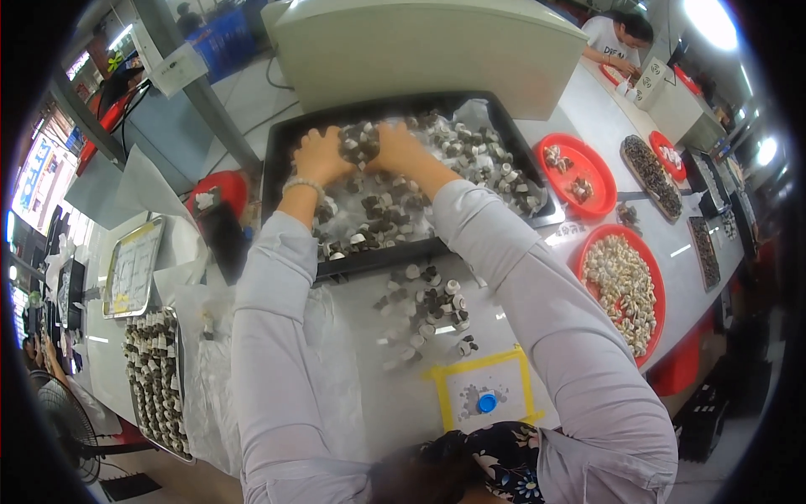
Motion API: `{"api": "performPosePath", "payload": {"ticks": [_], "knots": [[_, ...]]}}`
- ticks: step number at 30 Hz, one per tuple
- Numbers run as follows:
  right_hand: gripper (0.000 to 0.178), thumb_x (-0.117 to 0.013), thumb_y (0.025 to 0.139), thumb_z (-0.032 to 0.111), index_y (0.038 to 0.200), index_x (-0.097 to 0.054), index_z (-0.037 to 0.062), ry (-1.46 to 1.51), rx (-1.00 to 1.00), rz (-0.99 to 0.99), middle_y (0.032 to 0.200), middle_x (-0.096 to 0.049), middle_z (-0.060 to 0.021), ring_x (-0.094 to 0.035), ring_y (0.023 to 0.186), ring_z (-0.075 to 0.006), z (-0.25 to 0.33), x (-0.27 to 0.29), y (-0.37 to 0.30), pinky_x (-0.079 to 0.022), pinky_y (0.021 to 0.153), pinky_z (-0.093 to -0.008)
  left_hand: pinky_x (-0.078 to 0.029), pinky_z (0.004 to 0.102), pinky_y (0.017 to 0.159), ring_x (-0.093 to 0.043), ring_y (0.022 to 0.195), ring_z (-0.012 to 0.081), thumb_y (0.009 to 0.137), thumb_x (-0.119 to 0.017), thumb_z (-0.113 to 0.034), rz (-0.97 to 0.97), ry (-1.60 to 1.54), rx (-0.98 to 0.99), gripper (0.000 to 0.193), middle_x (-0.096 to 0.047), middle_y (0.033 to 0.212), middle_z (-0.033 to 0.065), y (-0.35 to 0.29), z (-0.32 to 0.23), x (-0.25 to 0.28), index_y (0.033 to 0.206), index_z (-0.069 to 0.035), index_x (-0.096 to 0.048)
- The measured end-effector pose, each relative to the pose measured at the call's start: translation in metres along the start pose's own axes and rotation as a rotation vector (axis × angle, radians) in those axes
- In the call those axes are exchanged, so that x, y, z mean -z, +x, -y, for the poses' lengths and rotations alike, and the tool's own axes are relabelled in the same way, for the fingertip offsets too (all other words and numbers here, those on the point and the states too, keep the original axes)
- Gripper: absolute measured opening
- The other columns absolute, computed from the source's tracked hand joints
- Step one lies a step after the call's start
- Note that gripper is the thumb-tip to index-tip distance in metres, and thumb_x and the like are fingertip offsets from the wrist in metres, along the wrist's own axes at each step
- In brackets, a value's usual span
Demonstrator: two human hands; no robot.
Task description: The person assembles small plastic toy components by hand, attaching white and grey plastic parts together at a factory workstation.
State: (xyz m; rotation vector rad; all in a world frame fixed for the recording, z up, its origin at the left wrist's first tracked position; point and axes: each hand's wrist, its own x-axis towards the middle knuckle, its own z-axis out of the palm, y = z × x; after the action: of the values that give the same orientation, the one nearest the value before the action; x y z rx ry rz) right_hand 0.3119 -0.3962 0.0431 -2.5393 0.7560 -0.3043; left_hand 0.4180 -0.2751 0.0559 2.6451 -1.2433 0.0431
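Observation:
A large black tray (pixel 273 181) holds many small dark-and-white cap-shaped pieces (pixel 378 210) over clear plastic film. My left hand (pixel 322 160), with a beaded bracelet at the wrist, is in the tray's left part, its fingers curved. Facing it, my right hand (pixel 401 153) curves in from the other side. Between the two palms a clump of the pieces (pixel 359 143) is pressed together, and both hands hold it. Some fingertips are hidden among the pieces. More loose pieces (pixel 445 304) lie on the table in front of the tray.
Red round trays (pixel 600 181) with small parts stand at the right, one full of cream-coloured pieces (pixel 620 281). A metal tray of rowed pieces (pixel 155 378) lies at the left. A blue cap (pixel 487 403) sits within a yellow-taped square. Another person (pixel 620 42) works at the far right.

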Motion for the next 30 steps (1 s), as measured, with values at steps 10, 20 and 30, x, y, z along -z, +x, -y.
{"api": "performPosePath", "payload": {"ticks": [10, 20, 30], "knots": [[0.077, -0.079, 0.057, 0.032, 0.12, -0.041, 0.0079, -0.055, 0.007, -0.003, 0.117, -0.042, -0.0265, -0.049, 0.105, -0.0448, 0.011, -0.009, -0.011, -0.043, 0.087, -0.048, -0.041, 0.0463, 0.085, -0.044, 0.108, 0.0347, 0.066, -0.069, -0.019, -0.123, -0.01, -0.184, 0.057, -0.046, 0.114, 0.0164, 0.001, -0.004, -0.018, 0.119, -0.014, -0.048], [0.074, -0.078, 0.057, 0.031, 0.119, -0.044, 0.0098, 0.019, 0.011, 0.042, 0.118, -0.045, -0.026, -0.046, 0.11, -0.0414, 0.004, -0.01, -0.01, -0.041, 0.09, -0.0461, -0.042, 0.0446, 0.085, -0.046, 0.105, 0.0359, 0.069, -0.065, -0.013, -0.088, -0.027, -0.235, 0.048, -0.047, 0.115, 0.0158, -0.003, -0.008, -0.025, 0.115, -0.018, -0.051], [0.082, -0.079, 0.052, 0.023, 0.123, -0.041, 0.0071, 0.184, 0.088, 0.031, 0.11, -0.054, -0.0258, -0.049, 0.108, -0.0392, -0.007, -0.019, 0.002, -0.043, 0.089, -0.0399, -0.041, 0.0396, 0.089, -0.049, 0.106, 0.0396, 0.064, -0.074, -0.016, 0.044, -0.135, -0.268, 0.062, -0.048, 0.116, 0.0223, 0.007, -0.006, -0.021, 0.12, -0.009, -0.048]]}}
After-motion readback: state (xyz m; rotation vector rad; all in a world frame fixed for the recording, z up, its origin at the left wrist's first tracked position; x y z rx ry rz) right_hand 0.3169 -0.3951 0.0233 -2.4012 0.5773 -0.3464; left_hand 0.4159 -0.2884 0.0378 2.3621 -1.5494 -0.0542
